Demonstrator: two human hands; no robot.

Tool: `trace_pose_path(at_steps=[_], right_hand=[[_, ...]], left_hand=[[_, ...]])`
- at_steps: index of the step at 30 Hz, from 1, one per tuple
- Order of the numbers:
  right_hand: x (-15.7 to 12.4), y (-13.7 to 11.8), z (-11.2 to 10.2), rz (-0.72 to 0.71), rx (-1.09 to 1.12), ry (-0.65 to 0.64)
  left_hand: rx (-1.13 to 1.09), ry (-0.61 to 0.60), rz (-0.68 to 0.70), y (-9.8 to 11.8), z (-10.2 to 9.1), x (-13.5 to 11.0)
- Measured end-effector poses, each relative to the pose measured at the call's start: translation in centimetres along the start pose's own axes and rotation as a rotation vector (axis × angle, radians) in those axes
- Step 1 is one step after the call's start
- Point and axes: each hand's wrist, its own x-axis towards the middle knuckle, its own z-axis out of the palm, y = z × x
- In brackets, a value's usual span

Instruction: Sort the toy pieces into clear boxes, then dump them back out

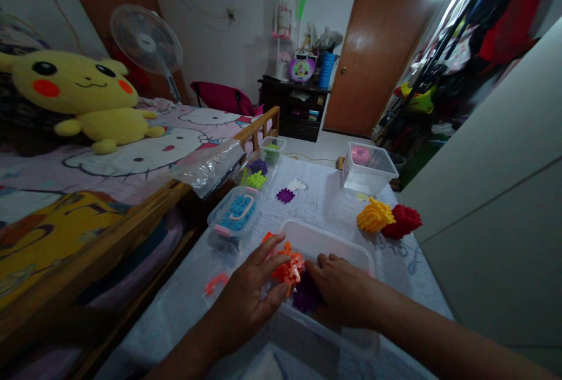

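A clear plastic bin (369, 257) stands on the cloth-covered table, with orange interlocking toy pieces (290, 269) in a loose pile at its left side. My left hand (252, 289) reaches over the bin's left edge, fingers spread around the orange pieces. Inside the bin, my right hand (338, 286) has its fingers curled over dark purple interlocking pieces (306, 295); its palm hides part of them. A lone purple piece (285, 195) lies on the cloth beyond the bin.
Stacked yellow pieces (375, 215) and red pieces (401, 221) lie at the right. Behind them stands a clear box (369, 172). A lidded box of blue pieces (237, 213) and a tray with green pieces (253, 179) line the left, beside a wooden bed rail (175, 195).
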Motion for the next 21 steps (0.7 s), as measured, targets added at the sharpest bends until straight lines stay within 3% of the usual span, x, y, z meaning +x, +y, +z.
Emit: trace_pose_path(at_steps=[4,7,12,16,21], right_hand=[[-0.6,0.6,-1.2,-0.033,0.024,-0.026],[-2.1,1.8,-3.8,-0.068,0.075,-0.032],[-2.8,4.0,-9.4,-0.043,0.120,0.193],[2.1,5.0,-11.5,-0.060,0.023,0.285],[11.0,6.0,-10.9,-0.086,-0.148,0.169]], left_hand=[[-0.004,-0.009,0.000,0.0,0.0,0.0],[-0.009,-0.015,-0.002,-0.1,0.0,0.0],[-0.009,-0.010,0.003,-0.2,-0.1,-0.1],[0.000,0.001,0.005,-0.1,-0.1,-0.2],[0.008,-0.013,-0.001,0.0,-0.2,-0.1]])
